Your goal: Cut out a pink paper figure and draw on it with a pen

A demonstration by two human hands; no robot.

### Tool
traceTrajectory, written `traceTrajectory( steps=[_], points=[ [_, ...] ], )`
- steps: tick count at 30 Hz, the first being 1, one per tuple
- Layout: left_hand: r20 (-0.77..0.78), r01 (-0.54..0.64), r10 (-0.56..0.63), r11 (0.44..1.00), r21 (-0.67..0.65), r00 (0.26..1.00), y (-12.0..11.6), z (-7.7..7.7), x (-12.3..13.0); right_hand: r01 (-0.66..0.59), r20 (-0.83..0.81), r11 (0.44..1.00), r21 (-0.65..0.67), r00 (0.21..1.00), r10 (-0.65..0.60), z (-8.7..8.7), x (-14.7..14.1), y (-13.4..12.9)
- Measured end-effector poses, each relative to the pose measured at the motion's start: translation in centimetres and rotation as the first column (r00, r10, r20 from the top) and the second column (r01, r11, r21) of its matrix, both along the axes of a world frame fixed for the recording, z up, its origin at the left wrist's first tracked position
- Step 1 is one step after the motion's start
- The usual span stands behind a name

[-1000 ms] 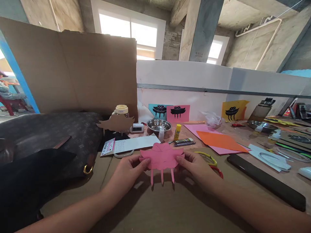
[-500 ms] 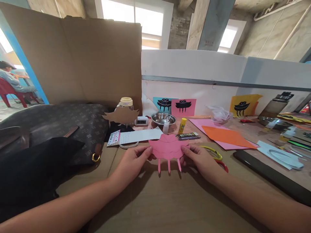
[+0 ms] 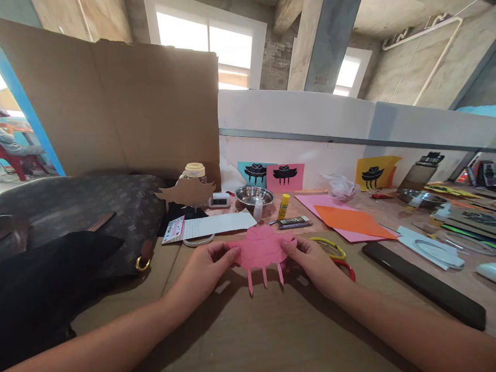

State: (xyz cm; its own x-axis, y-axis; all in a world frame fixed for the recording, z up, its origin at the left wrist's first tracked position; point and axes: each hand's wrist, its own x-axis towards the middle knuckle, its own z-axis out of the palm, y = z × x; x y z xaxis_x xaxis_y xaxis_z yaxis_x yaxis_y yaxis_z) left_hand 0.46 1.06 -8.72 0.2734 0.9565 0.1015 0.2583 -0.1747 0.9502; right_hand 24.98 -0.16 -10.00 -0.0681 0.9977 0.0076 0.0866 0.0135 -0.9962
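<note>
A pink paper cutout (image 3: 261,249) with a scalloped body and three thin strips hanging from it is held up over the cardboard mat (image 3: 240,330). My left hand (image 3: 215,262) pinches its left edge between thumb and fingers. On the opposite edge, my right hand (image 3: 308,258) grips it the same way. Faint curved lines cross the paper. Close to my right hand lie scissors with yellow and red handles (image 3: 344,268), partly hidden behind it. A yellow glue stick (image 3: 284,206) stands beyond the cutout, beside a small white bottle (image 3: 258,210).
A dark handbag (image 3: 89,206) fills the left side. Behind are a steel bowl (image 3: 242,195), a brown cardboard shape (image 3: 186,193) and propped pink card (image 3: 296,184). Orange paper (image 3: 352,221) and a long dark case (image 3: 422,284) lie to the right. A person (image 3: 19,147) sits far left.
The view has turned slightly right and up, so everything sits lower and further left. The pink cutout tilts a little more, still held by both hands.
</note>
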Motion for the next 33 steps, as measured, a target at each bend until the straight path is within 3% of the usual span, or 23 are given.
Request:
traceTrajectory(
  steps=[8,20,33],
  points=[
    [-0.005,-0.002,0.002,1.0,-0.002,1.0,0.35,-0.8,-0.3,-0.052,0.015,0.998,0.028,0.999,0.052,-0.09,0.01,-0.12],
    [-0.008,0.008,-0.009,0.999,-0.044,1.0,0.09,-0.69,-0.06,-0.076,0.013,0.997,0.032,0.997,0.076,-0.53,0.13,0.12],
    [-0.028,0.025,-0.026,0.999,-0.025,0.999,0.24,-1.02,-0.02,-0.002,0.024,1.0,0.03,1.0,0.002,-0.42,0.1,0.09]
  ],
)
